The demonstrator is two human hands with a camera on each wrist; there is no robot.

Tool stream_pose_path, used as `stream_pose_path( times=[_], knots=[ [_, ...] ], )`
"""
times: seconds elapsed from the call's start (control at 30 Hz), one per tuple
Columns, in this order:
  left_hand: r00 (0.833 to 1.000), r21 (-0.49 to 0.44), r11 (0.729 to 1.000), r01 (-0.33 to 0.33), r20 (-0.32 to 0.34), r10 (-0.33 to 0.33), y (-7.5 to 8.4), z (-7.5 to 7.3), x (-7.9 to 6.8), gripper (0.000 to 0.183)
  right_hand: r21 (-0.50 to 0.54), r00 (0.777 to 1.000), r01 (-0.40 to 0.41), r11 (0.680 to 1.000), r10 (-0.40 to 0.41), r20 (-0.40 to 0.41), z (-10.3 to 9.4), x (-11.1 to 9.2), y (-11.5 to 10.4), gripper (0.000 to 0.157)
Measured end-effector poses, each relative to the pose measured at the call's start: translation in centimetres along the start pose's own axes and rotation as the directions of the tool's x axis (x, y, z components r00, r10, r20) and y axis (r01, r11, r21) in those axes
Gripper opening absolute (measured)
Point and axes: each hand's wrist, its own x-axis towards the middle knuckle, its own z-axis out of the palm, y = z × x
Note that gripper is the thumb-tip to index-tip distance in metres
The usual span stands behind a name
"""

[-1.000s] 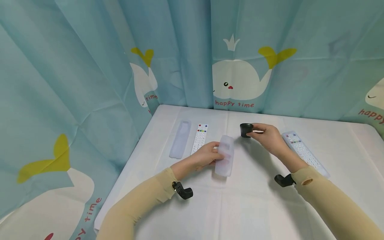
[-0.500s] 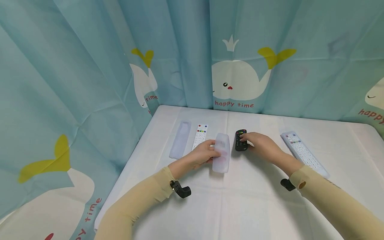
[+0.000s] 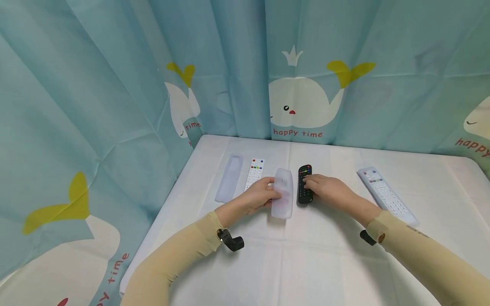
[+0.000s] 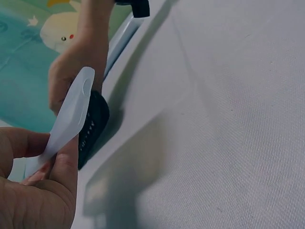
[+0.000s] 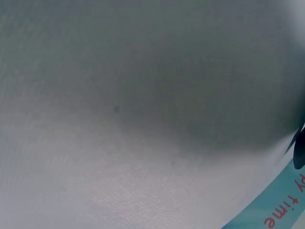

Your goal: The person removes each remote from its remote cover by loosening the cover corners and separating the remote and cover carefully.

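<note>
- Pinching the translucent silicone sleeve [image 3: 282, 199] with our left hand [image 3: 257, 196]: soft, floppy, best gripped at its edge.
- Our right hand [image 3: 325, 190] curls around the black remote [image 3: 305, 183], rigid, light, flat on the table [image 3: 329, 263].

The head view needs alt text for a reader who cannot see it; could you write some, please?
On a white table, a left hand holds a translucent cover while the right hand rests on a black remote. Two white remotes and another cover lie alongside.

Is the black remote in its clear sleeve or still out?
Out. The black remote lies bare on the table under the right hand, beside the clear sleeve, which the left hand holds.
</note>
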Motion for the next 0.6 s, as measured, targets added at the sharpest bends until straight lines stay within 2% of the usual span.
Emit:
stream_pose_path(
  times=[0.2,0.43,0.6],
  knots=[
    [1.000,-0.001,1.000,-0.006,0.008,0.006,0.04,0.00,0.06,0.060,-0.021,0.999,0.043,0.999,-0.043,-0.009,0.48,-0.15,-0.02,0.026],
    [1.000,-0.005,1.000,-0.013,0.014,0.013,0.59,-0.01,0.21,0.063,-0.009,1.000,0.017,1.000,-0.017,0.024,0.62,-0.44,0.08,0.026],
    [1.000,0.007,1.000,-0.017,-0.012,0.017,0.89,-0.10,0.58,0.064,0.020,0.999,-0.010,1.000,0.009,0.040,0.48,-0.84,0.01,0.022]
  ],
)
